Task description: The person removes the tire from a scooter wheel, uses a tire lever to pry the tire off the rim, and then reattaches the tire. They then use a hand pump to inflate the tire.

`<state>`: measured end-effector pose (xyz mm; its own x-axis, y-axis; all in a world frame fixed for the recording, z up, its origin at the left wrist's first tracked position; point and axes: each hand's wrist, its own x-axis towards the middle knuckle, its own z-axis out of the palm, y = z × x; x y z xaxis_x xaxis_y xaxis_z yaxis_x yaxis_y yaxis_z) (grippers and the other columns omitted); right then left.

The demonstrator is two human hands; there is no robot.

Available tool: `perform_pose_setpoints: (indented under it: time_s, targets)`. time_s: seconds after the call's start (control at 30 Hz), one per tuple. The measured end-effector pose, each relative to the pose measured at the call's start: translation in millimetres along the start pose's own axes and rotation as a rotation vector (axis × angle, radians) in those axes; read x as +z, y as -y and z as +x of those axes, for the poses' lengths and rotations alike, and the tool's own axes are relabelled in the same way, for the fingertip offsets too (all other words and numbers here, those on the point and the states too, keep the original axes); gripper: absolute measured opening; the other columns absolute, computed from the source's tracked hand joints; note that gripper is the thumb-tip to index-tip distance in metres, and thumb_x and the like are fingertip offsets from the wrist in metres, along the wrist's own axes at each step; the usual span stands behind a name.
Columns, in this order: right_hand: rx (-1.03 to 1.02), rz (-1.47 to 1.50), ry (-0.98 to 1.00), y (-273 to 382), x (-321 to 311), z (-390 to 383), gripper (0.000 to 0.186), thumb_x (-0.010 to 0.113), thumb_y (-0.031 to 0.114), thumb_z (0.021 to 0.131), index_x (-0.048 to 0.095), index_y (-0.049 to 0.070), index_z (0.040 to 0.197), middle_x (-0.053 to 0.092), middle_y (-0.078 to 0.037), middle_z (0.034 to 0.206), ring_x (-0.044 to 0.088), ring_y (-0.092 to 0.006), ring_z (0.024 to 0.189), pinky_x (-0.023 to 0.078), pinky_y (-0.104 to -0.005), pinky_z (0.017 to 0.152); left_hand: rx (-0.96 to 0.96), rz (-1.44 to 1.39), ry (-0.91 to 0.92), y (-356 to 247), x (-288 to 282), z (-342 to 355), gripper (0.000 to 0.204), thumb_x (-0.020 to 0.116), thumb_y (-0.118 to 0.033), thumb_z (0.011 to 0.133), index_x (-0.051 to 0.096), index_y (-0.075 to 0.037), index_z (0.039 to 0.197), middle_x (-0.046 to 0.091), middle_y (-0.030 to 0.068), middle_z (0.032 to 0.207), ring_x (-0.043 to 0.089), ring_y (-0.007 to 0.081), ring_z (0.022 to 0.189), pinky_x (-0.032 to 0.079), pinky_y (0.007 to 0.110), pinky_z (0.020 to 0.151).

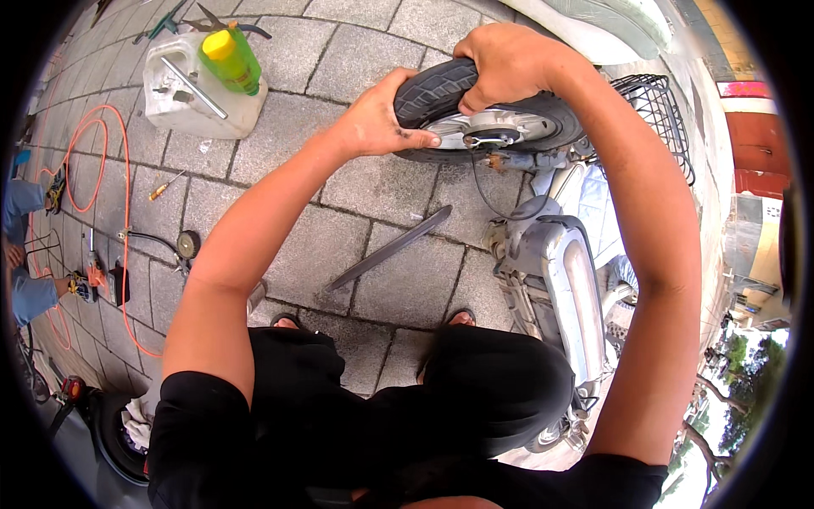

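"Where's the black tyre?"
"Far end of the motorbike, near the wire basket."
"And the hands?"
"Both half curled, gripping it: left hand at its left side, right hand over the top, thumb facing us."

Ground: paving of grey rectangular slabs, dark joints | Far right: red-brown panel beneath a pale band | Upper right: yellowish-brown surface | Lower right: green foliage, bare branches, washed-out white sky | Light: bright daylight, outdoors
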<state>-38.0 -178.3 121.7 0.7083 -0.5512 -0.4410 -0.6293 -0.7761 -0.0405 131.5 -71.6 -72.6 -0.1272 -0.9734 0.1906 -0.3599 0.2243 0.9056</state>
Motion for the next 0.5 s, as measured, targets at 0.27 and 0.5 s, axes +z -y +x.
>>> perform_pose_setpoints:
  time_s: [0.27, 0.5]
  targets:
    - [-0.029, -0.096, -0.077, 4, 7, -18, 0.042, 0.085, 0.033, 0.074, 0.078, 0.008, 0.108, 0.079, -0.016, 0.095, 0.076, -0.0372, 0.097, 0.059, -0.0472, 0.089, -0.193, -0.305, -0.084, 39, 32, -25, 0.082, 0.099, -0.016, 0.076, 0.056, 0.002, 0.143, 0.072, 0.0115, 0.129, 0.068, 0.0191, 0.119, 0.055, 0.036, 0.105]
    - [-0.069, 0.004, -0.263, -22, 20, -45, 0.044, 0.088, 0.030, 0.077, 0.076, 0.008, 0.114, 0.077, -0.017, 0.091, 0.075, -0.0359, 0.087, 0.058, -0.0451, 0.082, -0.186, -0.174, 0.096, 20, 7, -10, 0.062, 0.091, -0.014, 0.082, 0.063, 0.001, 0.135, 0.079, 0.0140, 0.118, 0.076, 0.0216, 0.107, 0.061, 0.036, 0.099]
